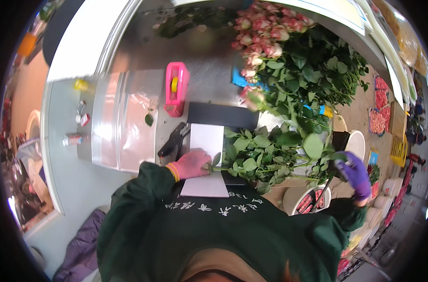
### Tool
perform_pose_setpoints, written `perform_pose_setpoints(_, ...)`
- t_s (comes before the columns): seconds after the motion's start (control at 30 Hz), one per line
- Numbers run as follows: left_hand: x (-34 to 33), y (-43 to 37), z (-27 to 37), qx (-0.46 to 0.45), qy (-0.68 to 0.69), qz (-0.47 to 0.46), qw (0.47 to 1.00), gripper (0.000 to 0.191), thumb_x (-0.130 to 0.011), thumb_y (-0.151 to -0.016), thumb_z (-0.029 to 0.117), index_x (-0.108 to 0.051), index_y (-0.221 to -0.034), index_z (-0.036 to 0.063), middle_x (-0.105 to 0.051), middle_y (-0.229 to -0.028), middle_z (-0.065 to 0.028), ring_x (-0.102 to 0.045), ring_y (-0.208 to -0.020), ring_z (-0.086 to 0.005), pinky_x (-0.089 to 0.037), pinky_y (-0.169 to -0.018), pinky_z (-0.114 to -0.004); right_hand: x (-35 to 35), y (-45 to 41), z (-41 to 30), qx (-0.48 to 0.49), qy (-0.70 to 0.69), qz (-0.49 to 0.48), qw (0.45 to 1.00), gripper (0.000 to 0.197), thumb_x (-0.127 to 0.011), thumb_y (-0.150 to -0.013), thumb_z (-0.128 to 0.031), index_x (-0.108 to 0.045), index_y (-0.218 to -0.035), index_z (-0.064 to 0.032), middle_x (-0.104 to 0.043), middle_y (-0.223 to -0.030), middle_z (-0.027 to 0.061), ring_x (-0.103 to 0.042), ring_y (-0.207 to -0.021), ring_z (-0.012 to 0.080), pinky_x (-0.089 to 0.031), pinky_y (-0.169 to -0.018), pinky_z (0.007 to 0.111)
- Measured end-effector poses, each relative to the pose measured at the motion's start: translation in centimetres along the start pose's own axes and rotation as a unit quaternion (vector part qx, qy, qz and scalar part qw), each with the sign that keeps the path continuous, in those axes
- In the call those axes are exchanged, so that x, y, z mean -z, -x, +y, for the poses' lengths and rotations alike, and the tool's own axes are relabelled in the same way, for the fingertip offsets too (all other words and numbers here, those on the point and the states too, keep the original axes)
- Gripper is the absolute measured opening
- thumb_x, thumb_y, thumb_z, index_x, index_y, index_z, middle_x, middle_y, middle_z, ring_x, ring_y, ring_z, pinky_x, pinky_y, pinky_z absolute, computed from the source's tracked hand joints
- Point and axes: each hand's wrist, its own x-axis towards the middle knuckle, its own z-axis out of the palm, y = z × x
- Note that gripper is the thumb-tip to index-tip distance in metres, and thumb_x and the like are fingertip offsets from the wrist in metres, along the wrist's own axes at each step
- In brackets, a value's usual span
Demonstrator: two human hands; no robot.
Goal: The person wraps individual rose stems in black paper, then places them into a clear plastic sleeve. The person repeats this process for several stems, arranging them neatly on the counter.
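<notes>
My left hand, in a pink glove with a yellow cuff, rests over a white card sheet. Its fingers close on the end of a leafy green stem. Further right, my right hand wears a purple glove and grips a rose stem, partly blurred. A pale pink rose head appears at the upper left of that stem. Between my hands lie leafy green stems. Behind them is a large pile of pink-and-white roses with dense dark leaves.
A pink tape dispenser and a black stapler-like tool sit left of a black block. Clear plastic sleeves cover the left side. At the lower right stands a white bucket. Flower bundles and a yellow crate occupy the floor.
</notes>
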Motion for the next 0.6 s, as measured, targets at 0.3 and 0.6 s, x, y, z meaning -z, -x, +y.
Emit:
perform_pose_setpoints(0.3, -0.3, 0.7, 0.6, 0.04, -0.022, -0.001, 0.999, 0.035, -0.07, -0.082, 0.035, -0.061, -0.104, 0.0085, -0.057, -0.098, -0.0145, -0.058, -0.101, -0.033, -0.046, -0.088, -0.043, -18.5, -5.0, 2.1, 0.203, 0.381, 0.078, 0.899, 0.034, -0.068, -0.088, -0.019, -0.065, -0.12, -0.01, -0.067, -0.107, 0.0165, -0.061, -0.104, 0.0352, -0.049, -0.09, 0.043)
perform_pose_setpoints(0.6, -0.5, 0.9, -0.5, 0.015, 0.02, 0.001, 1.0, 0.03, -0.064, -0.087, 0.028, -0.063, -0.11, 0.0087, -0.058, -0.1, -0.0146, -0.057, -0.103, -0.0327, -0.045, -0.092, -0.043, -33.2, -14.5, -1.8, 0.239, 0.336, -0.04, 0.91, 0.026, -0.06, -0.09, -0.032, -0.061, -0.101, -0.0088, -0.066, -0.097, 0.0167, -0.064, -0.089, 0.0376, -0.051, -0.074, 0.051)
